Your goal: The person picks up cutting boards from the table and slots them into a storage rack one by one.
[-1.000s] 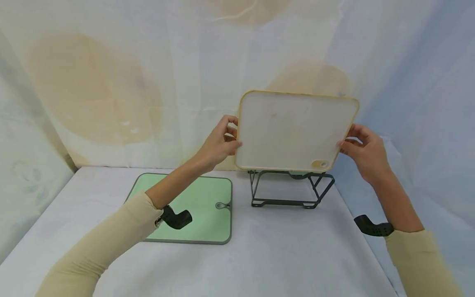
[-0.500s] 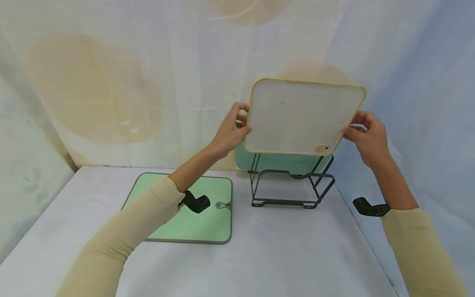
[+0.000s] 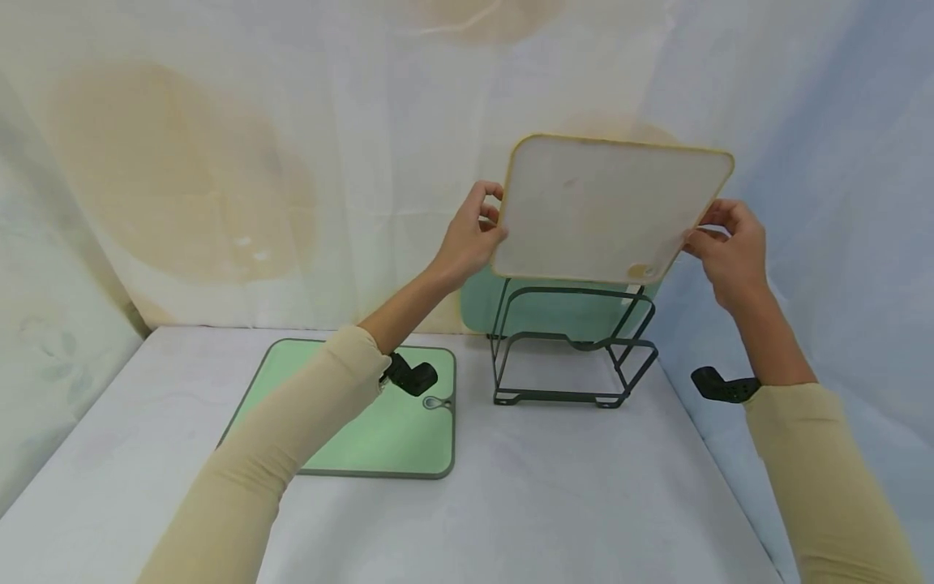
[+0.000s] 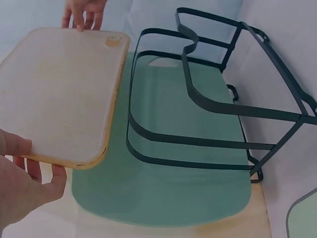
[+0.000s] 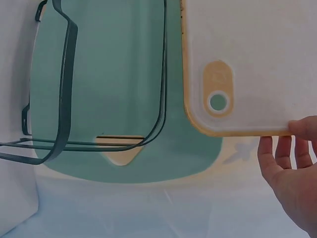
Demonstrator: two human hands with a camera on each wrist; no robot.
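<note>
Rising higher vs. 1 s ago, white cutting board (image 3: 613,209) is now clearing the top of the wire rack (image 3: 572,345) and tilting back; both hands are travelling up w/ it. Left hand (image 3: 470,239) is pinching its left edge, right hand (image 3: 730,247) its right edge, so board is hanging in mid-air above the rack, not touching it. Teal board (image 3: 554,312) is standing in the rack's rear slot, just behind. Light-green board (image 3: 379,418) is lying flat on the surface (image 3: 511,519), left of rack. Rack wires are sitting directly beneath the held board.
</note>
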